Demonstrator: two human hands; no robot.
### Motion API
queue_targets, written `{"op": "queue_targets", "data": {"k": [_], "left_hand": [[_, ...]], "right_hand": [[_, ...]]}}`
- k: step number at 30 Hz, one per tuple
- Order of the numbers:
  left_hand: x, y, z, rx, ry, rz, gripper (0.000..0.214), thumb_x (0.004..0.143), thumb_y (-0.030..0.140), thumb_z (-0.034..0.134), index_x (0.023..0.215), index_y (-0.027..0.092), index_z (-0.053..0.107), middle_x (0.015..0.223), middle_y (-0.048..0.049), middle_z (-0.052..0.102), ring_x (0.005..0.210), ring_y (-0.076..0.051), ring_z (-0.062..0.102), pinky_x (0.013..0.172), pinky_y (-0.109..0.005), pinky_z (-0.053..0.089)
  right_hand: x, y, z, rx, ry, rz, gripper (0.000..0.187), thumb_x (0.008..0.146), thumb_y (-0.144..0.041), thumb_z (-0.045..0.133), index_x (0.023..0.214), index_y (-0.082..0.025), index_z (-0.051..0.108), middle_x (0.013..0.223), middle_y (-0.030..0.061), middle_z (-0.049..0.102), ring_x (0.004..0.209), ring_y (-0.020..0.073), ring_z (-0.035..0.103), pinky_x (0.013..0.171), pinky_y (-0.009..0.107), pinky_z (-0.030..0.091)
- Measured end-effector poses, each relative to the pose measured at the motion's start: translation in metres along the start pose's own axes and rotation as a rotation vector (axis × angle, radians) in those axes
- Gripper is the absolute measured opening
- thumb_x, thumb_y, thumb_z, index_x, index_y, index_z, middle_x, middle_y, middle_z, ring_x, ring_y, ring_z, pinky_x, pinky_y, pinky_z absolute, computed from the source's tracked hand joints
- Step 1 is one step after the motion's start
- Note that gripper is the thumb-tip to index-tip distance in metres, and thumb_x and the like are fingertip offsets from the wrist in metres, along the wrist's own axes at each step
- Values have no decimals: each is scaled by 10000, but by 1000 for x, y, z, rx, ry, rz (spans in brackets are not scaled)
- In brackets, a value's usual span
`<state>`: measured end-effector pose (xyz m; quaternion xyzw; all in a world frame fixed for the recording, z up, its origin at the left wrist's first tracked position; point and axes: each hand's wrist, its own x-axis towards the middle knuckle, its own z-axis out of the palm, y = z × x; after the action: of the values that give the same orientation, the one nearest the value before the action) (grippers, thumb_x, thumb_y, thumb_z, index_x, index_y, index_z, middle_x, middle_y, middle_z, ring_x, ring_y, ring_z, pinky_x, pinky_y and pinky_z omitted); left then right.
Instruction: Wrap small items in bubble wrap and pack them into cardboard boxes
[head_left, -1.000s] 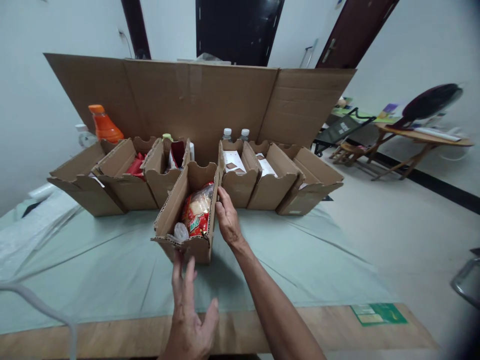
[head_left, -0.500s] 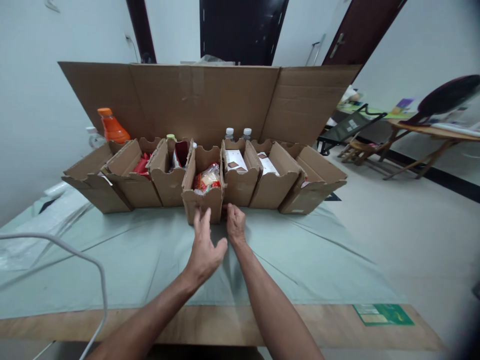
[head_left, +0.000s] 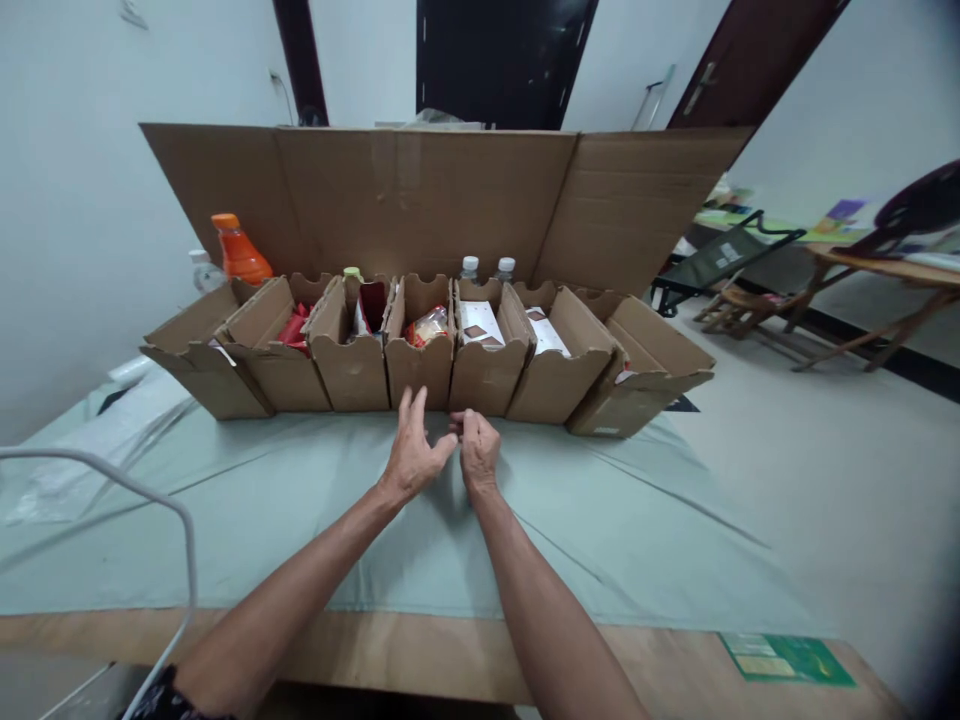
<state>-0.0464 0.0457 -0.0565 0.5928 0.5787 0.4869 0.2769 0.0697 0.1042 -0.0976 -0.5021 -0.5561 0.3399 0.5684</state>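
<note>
A narrow cardboard bin [head_left: 419, 378] with a clear and red snack packet [head_left: 429, 327] inside stands in the middle of a row of similar bins. My left hand [head_left: 414, 450] is open just in front of it, fingers spread toward its front wall. Whether the fingertips touch the cardboard I cannot tell. To the right, my right hand [head_left: 478, 445] is closed near the foot of the neighbouring bin [head_left: 489, 380], which holds a white box [head_left: 481, 322]. The right fingers are curled inward, and anything within them is hidden.
Behind the bins stands a tall cardboard panel [head_left: 427, 200]. An orange bottle [head_left: 241, 250] and two white-capped bottles [head_left: 469, 267] show behind the row. On the left are a grey cable [head_left: 169, 497] and clear plastic wrap [head_left: 97, 450]. A green card [head_left: 786, 659] lies at the front edge.
The middle bin stood forward of the row and now sits back in line with the others. My left hand has moved slightly forward, and the view has shifted a little.
</note>
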Motion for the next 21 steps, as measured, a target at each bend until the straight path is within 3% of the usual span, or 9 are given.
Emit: {"op": "queue_targets", "data": {"k": [3, 5, 8, 10, 13, 15, 18, 21], "left_hand": [[-48, -3, -34, 37, -101, 0, 743, 770, 290, 708, 1475, 194, 494, 1620, -210, 359, 1424, -387, 472, 1062, -549, 506], [-89, -13, -62, 159, -151, 33, 583, 811, 277, 680, 1385, 217, 598, 1609, -175, 402, 1417, -359, 489, 1114, -547, 468], [-144, -36, -101, 394, 47, 104, 402, 890, 244, 585, 1284, 234, 666, 1545, -139, 502, 1425, -337, 479, 1127, -558, 460], [-167, -51, -119, 488, 205, 136, 350, 906, 238, 571, 1239, 234, 681, 1475, -139, 569, 1403, -344, 500, 1100, -576, 485], [-180, -65, -129, 555, 269, 176, 336, 891, 216, 585, 1211, 228, 686, 1446, -146, 590, 1410, -366, 486, 1062, -600, 513], [-181, -68, -129, 566, 257, 205, 325, 881, 203, 588, 1187, 218, 695, 1445, -155, 588, 1416, -380, 476, 1039, -605, 530], [-181, -70, -127, 563, 287, 215, 310, 885, 193, 585, 1175, 202, 694, 1439, -170, 584, 1411, -386, 477, 1028, -602, 539], [-182, -70, -127, 549, 336, 207, 316, 901, 185, 572, 1201, 200, 669, 1423, -169, 587, 1391, -372, 496, 1025, -586, 545]], "right_hand": [[-4, -7, 1, -16, -17, -59, 465, 929, -528, 408, 785, -199, 704, 745, 66, 752, 721, 220, 701, 713, 329, 521], [-9, -18, 4, -23, -45, -121, 418, 918, -507, 444, 838, -196, 712, 817, 78, 765, 781, 224, 707, 763, 343, 528], [-13, -49, 17, -15, -140, -214, 357, 913, -434, 496, 1064, -194, 713, 915, 67, 771, 827, 204, 706, 796, 327, 539], [-9, -78, 34, -45, -227, -284, 405, 910, -364, 517, 1259, -218, 661, 886, 27, 759, 789, 183, 695, 797, 311, 539], [11, -125, 68, -342, -351, -410, 558, 900, -244, 531, 1458, -268, 535, 822, -7, 742, 733, 189, 673, 823, 335, 521], [27, -150, 92, -600, -408, -448, 606, 870, -193, 582, 1468, -272, 532, 785, 4, 739, 732, 218, 673, 823, 361, 510], [43, -170, 115, -757, -425, -441, 445, 844, -154, 629, 1276, -251, 679, 735, 29, 726, 751, 248, 682, 791, 362, 496], [36, -173, 117, -793, -408, -458, 226, 894, -164, 575, 1030, -238, 739, 731, 47, 729, 755, 250, 690, 747, 332, 471]]}}
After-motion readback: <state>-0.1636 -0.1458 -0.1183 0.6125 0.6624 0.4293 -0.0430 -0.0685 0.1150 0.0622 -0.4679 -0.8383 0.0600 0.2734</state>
